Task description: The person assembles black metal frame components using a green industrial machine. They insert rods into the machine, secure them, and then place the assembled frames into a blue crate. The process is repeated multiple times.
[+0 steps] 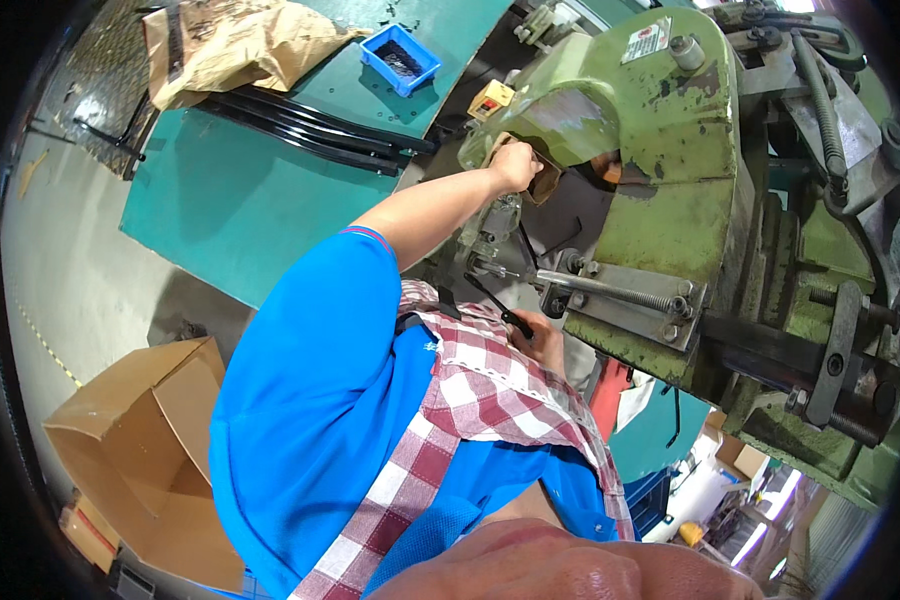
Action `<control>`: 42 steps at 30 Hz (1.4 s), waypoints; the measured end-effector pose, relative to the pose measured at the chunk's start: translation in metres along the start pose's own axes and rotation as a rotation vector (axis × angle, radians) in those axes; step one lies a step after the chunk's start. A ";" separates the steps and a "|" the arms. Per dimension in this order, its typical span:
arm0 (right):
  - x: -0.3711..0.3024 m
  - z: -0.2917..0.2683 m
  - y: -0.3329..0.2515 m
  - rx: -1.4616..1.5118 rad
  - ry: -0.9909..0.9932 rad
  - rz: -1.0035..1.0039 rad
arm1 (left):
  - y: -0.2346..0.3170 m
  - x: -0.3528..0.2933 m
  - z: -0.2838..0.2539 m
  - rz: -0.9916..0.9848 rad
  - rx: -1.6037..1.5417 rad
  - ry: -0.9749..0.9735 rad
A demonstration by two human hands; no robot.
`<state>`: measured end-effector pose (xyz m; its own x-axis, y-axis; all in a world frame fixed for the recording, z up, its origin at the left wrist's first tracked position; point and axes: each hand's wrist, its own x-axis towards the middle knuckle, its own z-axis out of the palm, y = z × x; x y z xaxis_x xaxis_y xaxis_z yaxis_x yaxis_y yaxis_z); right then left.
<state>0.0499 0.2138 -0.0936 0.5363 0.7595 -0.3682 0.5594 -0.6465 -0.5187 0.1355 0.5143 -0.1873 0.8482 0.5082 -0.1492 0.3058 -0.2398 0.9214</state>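
- A workshop with a pale floor [55,270]: one teal tabletop [220,200] stands beside one large green machine [670,220], its paint chipped.
- At the tabletop's far left corner lies one crumpled sheet of brown paper [250,45], covering the ends of at least three long black bars [320,130]; their other ends reach the right edge.
- Near that right edge, toward the far side, sits one blue tray [382,68] with dark small pieces, too many and too fine to count.
- One worker, in a blue shirt [300,330] and red-and-white checked apron [490,370], stands at the machine.
- The left hand [515,165] reaches into one small cardboard box [545,187] at the machine, fingers drawn together; whether they grip anything cannot be told.
- The right hand [542,345], close to the apron, is closed around one thin black part [515,321], below the small box.
- One white label [648,40] marks the machine's top, its print too small to read.
- One large open carton [100,400] rests on the floor, off the tabletop's near edge.
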 end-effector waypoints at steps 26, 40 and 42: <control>0.015 -0.003 -0.023 0.065 0.073 -0.212 | 0.021 -0.024 -0.013 0.441 0.638 -0.098; -0.038 0.033 0.038 0.203 0.160 -0.074 | 0.007 0.016 0.010 0.318 0.969 -0.284; -0.035 0.036 0.039 0.134 0.137 -0.084 | 0.005 0.014 0.010 0.360 0.942 -0.279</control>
<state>0.0304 0.1641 -0.1286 0.5769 0.7878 -0.2158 0.5220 -0.5587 -0.6444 0.1530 0.5114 -0.1881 0.9891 0.0988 -0.1089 0.1270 -0.9475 0.2936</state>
